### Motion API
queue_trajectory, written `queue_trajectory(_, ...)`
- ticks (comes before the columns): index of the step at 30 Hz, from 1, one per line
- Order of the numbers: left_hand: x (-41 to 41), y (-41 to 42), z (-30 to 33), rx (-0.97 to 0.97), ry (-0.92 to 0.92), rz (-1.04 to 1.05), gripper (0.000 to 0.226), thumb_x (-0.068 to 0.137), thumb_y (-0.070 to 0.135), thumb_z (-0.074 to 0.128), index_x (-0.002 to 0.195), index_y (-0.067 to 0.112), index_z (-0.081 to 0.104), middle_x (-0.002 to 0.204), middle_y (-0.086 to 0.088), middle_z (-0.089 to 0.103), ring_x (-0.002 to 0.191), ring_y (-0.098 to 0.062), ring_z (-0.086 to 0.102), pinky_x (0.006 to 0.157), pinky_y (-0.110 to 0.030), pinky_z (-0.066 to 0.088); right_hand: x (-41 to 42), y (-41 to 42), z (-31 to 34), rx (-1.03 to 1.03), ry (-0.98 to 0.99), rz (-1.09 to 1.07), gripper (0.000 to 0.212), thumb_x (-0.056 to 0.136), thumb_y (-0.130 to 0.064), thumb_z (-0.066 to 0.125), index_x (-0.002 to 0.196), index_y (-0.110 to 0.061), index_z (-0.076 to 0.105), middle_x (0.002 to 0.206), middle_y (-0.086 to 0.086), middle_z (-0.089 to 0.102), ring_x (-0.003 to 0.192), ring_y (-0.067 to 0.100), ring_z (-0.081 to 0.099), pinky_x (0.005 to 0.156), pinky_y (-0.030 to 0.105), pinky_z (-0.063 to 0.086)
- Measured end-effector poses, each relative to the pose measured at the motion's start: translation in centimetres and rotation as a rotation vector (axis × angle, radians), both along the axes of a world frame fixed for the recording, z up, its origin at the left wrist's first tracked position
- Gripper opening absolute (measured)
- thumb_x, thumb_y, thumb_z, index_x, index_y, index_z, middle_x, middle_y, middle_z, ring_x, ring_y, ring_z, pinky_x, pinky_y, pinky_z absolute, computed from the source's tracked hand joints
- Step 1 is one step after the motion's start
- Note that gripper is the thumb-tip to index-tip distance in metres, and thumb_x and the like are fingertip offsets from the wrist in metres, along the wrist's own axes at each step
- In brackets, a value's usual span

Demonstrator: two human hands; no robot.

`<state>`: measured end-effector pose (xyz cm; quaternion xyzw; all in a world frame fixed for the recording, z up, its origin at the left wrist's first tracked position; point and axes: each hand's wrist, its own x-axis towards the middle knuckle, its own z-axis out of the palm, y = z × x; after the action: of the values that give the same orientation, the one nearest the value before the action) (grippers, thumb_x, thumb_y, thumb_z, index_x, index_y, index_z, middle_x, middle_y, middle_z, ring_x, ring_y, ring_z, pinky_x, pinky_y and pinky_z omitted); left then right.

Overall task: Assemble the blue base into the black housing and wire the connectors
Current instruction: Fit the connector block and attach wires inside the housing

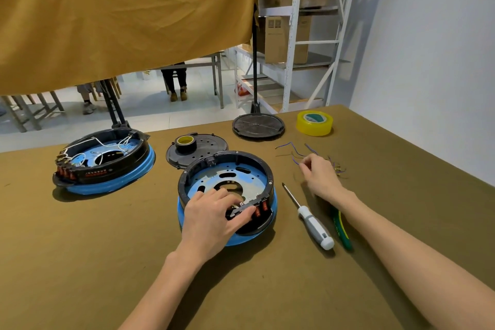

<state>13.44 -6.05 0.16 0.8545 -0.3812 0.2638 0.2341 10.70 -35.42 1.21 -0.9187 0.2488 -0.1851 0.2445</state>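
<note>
On the bench point(80, 262), the black housing point(226, 158) sits ring-like over the blue base point(251, 238) directly in front of you, its perforated blue plate showing inside. Your left hand point(211, 217) rests on its near rim, fingers curled over the red switch block point(258, 209) and gripping it. Your right hand point(320, 175) is well to the right of the housing, fingertips pinching a thin wire from the loose wires point(294, 153) lying there. A screwdriver point(310, 218) lies between the housing and your right forearm.
</note>
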Motion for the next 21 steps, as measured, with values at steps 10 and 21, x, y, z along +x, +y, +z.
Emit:
queue_trajectory(10, -1.4, 0.0, 1.5, -0.06, 0.329, -0.121, 0.044, 0.095, 0.06, 0.052, 0.122, 0.027, 0.065, 0.092, 0.02, 0.057, 0.095, 0.0, 0.053, 0.079, -0.013, 0.042, -3.1, 7.4, 3.3, 0.903, -0.308, 0.472, 0.01, 0.096, -0.013, 0.07, 0.1, -0.009, 0.078, 0.082, 0.014, 0.076, 0.067, 0.017, 0.064, 0.064, 0.025, 0.054)
queue_trajectory(21, -0.6, -0.1, 3.3, -0.554, 0.551, -0.295, 0.016, 0.097, 0.021, 0.071, 0.108, 0.032, 0.075, 0.09, 0.016, 0.076, 0.086, -0.009, 0.074, 0.076, -0.018, 0.057, -4.7, 10.4, 4.5, 0.782, -0.284, 0.632, 0.015, 0.091, -0.009, 0.076, 0.104, -0.004, 0.074, 0.089, 0.017, 0.078, 0.073, 0.021, 0.073, 0.069, 0.027, 0.059)
